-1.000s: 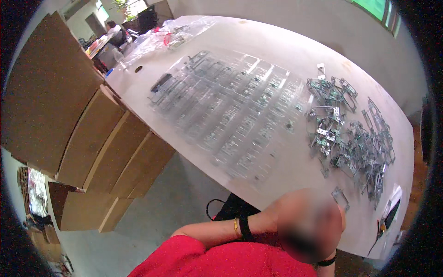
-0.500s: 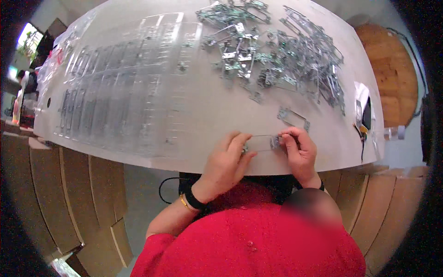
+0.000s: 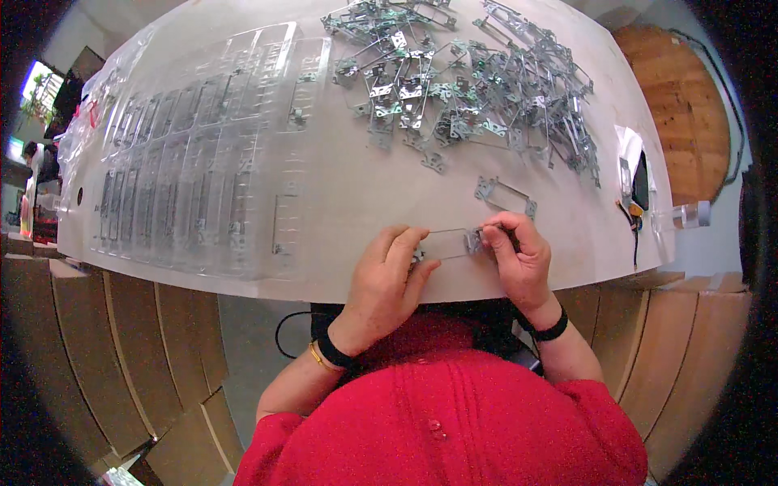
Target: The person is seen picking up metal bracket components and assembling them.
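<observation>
A small metal bracket frame (image 3: 472, 240), two thin parallel rods joined by pierced end plates, is held between my two hands just above the table's near edge. My left hand (image 3: 387, 274) pinches its left end between thumb and fingers, partly covering that plate. At the other end, my right hand (image 3: 520, 257) grips with thumb and curled fingers beside the right plate. A similar bracket frame (image 3: 486, 189) lies on the table just beyond my right hand. Farther off spreads a tangled pile of metal bracket frames (image 3: 462, 101).
Clear plastic trays (image 3: 279, 121) with long compartments, several holding bracket frames, cover the left of the white table (image 3: 356, 190). At the right edge lie a dark device (image 3: 640, 180) with a cable and a clear bottle (image 3: 681, 216). Cardboard boxes (image 3: 85, 348) stand below the table.
The view has shifted slightly, so the table's contents appear a little farther left. Both hands keep their hold on the bracket frame.
</observation>
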Action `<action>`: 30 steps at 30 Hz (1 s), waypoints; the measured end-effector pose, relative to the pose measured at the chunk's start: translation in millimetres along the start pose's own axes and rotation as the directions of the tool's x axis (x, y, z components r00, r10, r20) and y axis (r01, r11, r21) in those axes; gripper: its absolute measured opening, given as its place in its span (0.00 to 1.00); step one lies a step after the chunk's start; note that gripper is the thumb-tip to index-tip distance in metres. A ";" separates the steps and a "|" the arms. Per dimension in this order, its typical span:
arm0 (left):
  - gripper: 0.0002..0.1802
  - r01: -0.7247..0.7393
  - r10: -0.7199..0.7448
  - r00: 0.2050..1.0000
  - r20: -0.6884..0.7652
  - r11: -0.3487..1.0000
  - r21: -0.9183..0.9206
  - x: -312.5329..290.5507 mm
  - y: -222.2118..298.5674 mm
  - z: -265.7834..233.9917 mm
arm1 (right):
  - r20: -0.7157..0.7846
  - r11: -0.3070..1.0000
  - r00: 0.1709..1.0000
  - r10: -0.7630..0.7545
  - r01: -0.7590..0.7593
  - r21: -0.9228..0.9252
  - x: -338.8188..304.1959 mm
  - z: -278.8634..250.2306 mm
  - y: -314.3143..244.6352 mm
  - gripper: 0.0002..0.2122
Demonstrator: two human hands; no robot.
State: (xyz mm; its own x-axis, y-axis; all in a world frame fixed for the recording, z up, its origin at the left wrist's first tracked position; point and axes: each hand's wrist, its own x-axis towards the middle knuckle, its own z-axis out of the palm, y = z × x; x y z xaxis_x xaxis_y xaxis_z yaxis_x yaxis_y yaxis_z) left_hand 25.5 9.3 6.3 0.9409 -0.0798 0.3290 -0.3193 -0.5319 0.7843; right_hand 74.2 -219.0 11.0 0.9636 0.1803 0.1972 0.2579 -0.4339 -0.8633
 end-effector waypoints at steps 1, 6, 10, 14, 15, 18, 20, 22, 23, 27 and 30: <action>0.24 0.000 0.000 1.000 0.001 1.000 0.000 -0.4 -0.3 0.7 | -0.001 1.000 1.000 0.000 0.000 0.000 0.4 0.7 -0.4 0.04; 0.24 -0.033 0.034 0.999 -0.018 0.999 0.022 0.0 -1.8 1.1 | 0.004 1.000 1.000 -0.022 0.022 -0.010 2.2 1.3 -0.5 0.04; 0.24 -0.054 0.055 0.998 -0.012 0.998 0.037 0.9 -1.8 0.8 | 0.012 1.000 1.000 -0.013 0.013 0.001 1.9 -0.4 -1.8 0.04; 0.24 -0.041 0.041 0.999 -0.034 0.999 0.012 -0.2 -3.1 2.4 | 0.006 1.000 1.000 -0.006 0.006 0.002 2.1 0.6 -3.3 0.04; 0.24 -0.053 0.054 0.998 -0.032 0.998 0.021 0.3 -2.9 0.9 | 0.005 1.000 1.000 0.023 -0.023 0.014 1.4 1.1 -3.5 0.04; 0.24 -0.060 0.061 0.997 -0.035 0.997 0.043 2.3 -0.5 -0.3 | -0.015 1.000 1.000 -0.013 0.013 0.011 1.2 1.1 1.4 0.04; 0.24 -0.038 0.039 0.999 -0.029 0.999 0.028 1.2 -0.5 -0.2 | -0.005 1.000 1.000 -0.025 0.025 0.006 3.2 2.1 -1.6 0.04; 0.24 -0.021 0.021 1.000 -0.017 1.000 0.009 0.5 -0.6 0.5 | -0.002 0.999 0.999 -0.034 0.034 -0.002 1.9 1.5 -1.6 0.04; 0.24 -0.040 0.040 0.999 -0.018 0.999 0.014 1.1 -1.1 0.3 | 0.005 1.000 1.000 0.002 -0.002 0.015 0.8 0.6 -0.1 0.04; 0.24 0.010 -0.010 1.000 0.008 1.000 -0.011 0.1 0.0 0.0 | -0.005 0.999 0.999 0.032 -0.032 0.026 0.2 0.3 -1.7 0.03; 0.24 0.015 -0.015 1.000 -0.001 1.000 -0.014 -0.4 -1.2 0.0 | -0.063 0.989 0.997 0.043 -0.034 0.142 -0.5 1.2 -7.0 0.04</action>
State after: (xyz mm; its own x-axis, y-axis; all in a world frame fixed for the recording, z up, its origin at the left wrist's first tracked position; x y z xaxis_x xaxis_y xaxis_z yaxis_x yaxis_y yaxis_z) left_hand 25.6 10.0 5.2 0.9456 -0.0709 0.3175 -0.3065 -0.5214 0.7964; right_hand 71.8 -215.0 16.4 0.9763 0.1051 0.1890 0.2128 -0.3099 -0.9266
